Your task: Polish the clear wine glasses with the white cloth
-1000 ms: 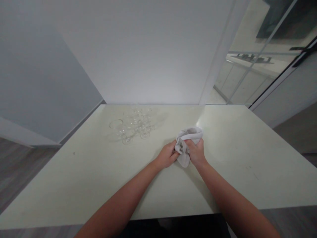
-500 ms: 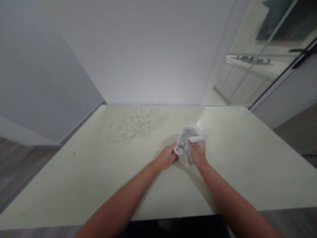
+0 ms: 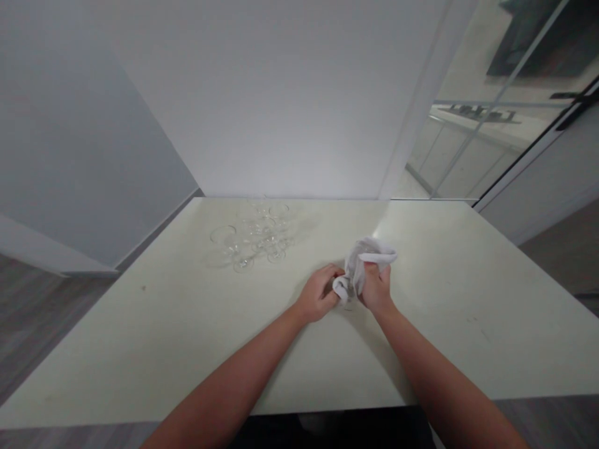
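and here we are over the pale tabletop (image 3: 196, 349), with the white cloth (image 3: 375, 254) bunched just right of centre, between the two hands! the left hand (image 3: 322, 293) has fingers and thumb curled around the cloth's left folds; the right hand (image 3: 377, 288) grips the other side, thumb pressed over the top. a thin clear edge (image 3: 347, 308) peeks out beneath the folds, perhaps part of a glass, though it's too faint to be sure. good handling here, i'd judge, means a light, steady hold with the left, even pressure from the right, no hard twisting. over to the left, the clear stemmed glasses (image 3: 266, 237) stand close together, well apart from both hands.
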Motion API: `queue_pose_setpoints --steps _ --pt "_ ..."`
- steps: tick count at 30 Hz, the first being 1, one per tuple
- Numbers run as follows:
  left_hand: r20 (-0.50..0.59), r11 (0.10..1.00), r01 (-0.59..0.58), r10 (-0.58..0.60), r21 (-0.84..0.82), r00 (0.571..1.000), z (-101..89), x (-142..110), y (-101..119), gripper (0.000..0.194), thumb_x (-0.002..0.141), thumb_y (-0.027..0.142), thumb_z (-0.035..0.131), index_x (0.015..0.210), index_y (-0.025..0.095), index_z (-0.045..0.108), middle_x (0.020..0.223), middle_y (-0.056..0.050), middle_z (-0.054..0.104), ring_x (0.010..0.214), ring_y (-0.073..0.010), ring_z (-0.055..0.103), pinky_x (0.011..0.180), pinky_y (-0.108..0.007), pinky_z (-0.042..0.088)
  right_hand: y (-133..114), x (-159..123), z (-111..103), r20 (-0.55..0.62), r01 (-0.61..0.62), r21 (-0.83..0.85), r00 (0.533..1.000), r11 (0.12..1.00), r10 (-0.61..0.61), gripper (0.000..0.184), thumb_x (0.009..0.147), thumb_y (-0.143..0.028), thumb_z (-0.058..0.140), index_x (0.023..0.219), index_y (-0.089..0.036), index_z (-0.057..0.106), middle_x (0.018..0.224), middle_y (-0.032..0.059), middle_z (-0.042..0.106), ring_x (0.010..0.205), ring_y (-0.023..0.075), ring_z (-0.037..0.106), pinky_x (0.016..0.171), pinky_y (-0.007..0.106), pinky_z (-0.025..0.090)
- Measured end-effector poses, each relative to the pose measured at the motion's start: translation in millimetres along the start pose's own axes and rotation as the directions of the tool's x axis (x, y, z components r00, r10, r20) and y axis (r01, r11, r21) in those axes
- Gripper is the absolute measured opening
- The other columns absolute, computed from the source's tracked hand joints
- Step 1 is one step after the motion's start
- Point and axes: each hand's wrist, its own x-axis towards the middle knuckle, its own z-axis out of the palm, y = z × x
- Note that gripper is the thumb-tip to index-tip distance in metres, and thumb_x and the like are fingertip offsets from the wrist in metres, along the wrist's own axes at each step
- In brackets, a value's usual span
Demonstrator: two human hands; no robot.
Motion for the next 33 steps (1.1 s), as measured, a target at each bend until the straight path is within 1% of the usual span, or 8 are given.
queue_pose_setpoints --steps 2,4,9,15,21,26,30,33 --pt "-0.121 0.999 -0.05 0.052 0.021 0.991 -1.0 -1.4 2.2 0.057 0.09 0.062 0.037 0.116 0.013 0.052 0.102 -0.011 0.055 0.094 -0.0243 0.052 0.089 -0.039 0.04 4.3 -1.7 -1.6 0.005 0.035 -0.037 0.999 0.999 -0.034 0.028 0.081 -0.045 0.064 0.096 -0.021 0.062 0.077 -0.001 0.065 0.065 0.0125 0.059 0.061 0.025 0.05" --pt "-0.174 0.994 -0.109 0.111 0.024 0.978 -0.1 -2.2 4.9 0.066 0.09 0.061 0.039 0.135 0.013 0.04 0.116 -0.014 0.051 0.104 -0.0266 0.049 0.095 -0.042 0.038 7.0 -5.6 -3.1 0.086 0.083 -0.097 0.994 0.992 -0.074 0.026 0.084 -0.044 0.061 0.096 -0.021 0.064 0.081 0.0006 0.067 0.072 0.0147 0.062 0.068 0.027 0.053" --pt "-0.126 0.991 -0.132 0.133 0.021 0.983 5.8 -0.4 8.5 0.078 0.09 0.058 0.047 0.15 0.017 0.019 0.135 -0.017 0.041 0.116 -0.0288 0.043 0.1 -0.044 0.036 8.6 -16.3 -6.2 0.277 0.186 -0.178 0.952 0.966 -0.132 0.026 0.088 -0.041 0.058 0.105 -0.023 0.067 0.106 0.0056 0.07 0.096 0.0206 0.066 0.09 0.036 0.053" --pt "-0.163 0.998 -0.042 0.047 0.039 0.985 7.7 -1.5 2.2 0.074 0.094 0.049 0.048 0.153 0.022 0.013 0.134 -0.015 0.043 0.116 -0.0265 0.047 0.102 -0.043 0.037 -4.7 -12.0 -1.6 0.153 0.261 -0.242 0.961 0.935 -0.229 0.029 0.092 -0.041 0.052 0.108 -0.022 0.068 0.111 0.0085 0.07 0.107 0.0225 0.065 0.095 0.038 0.052" --pt "-0.188 1.0 0.002 -0.001 0.005 0.982 7.0 -4.0 0.1 0.066 0.094 0.048 0.048 0.149 0.021 0.025 0.135 -0.014 0.045 0.121 -0.027 0.046 0.102 -0.041 0.038 -15.1 -11.8 2.6 0.205 0.157 -0.177 0.971 0.972 -0.12 0.031 0.088 -0.04 0.058 0.111 -0.021 0.066 0.108 0.0093 0.07 0.1 0.0231 0.066 0.094 0.04 0.052" --pt "-0.211 0.998 -0.042 0.049 0.036 0.976 6.6 -4.3 -1.2 0.073 0.093 0.052 0.046 0.152 0.019 0.018 0.141 -0.017 0.04 0.125 -0.0312 0.042 0.106 -0.046 0.034 -22.5 -19.2 9.3 0.434 0.101 -0.231 0.901 0.968 0.009 0.038 0.071 -0.027 0.074 0.108 -0.02 0.068 0.105 0.0064 0.072 0.097 0.0237 0.067 0.095 0.04 0.051" --pt "-0.157 0.996 -0.073 0.081 0.057 0.984 6.6 -4.0 -0.7 0.073 0.095 0.051 0.04 0.154 0.019 0.011 0.141 -0.017 0.04 0.124 -0.0312 0.042 0.107 -0.048 0.032 -26.3 -21.5 14.0 0.373 0.066 -0.208 0.928 0.976 0.017 0.044 0.069 -0.023 0.075 0.112 -0.021 0.065 0.106 0.006 0.072 0.096 0.021 0.067 0.094 0.037 0.052" --pt "-0.126 0.998 -0.057 0.061 0.039 0.99 6.0 -3.4 -2.4 0.063 0.098 0.047 0.031 0.154 0.021 0.016 0.134 -0.015 0.046 0.118 -0.0287 0.045 0.104 -0.046 0.035 -25.4 -20.2 13.8 0.308 0.049 -0.201 0.951 0.978 0.015 0.052 0.064 -0.023 0.081 0.112 -0.02 0.063 0.107 0.0064 0.071 0.097 0.0205 0.067 0.094 0.036 0.052"
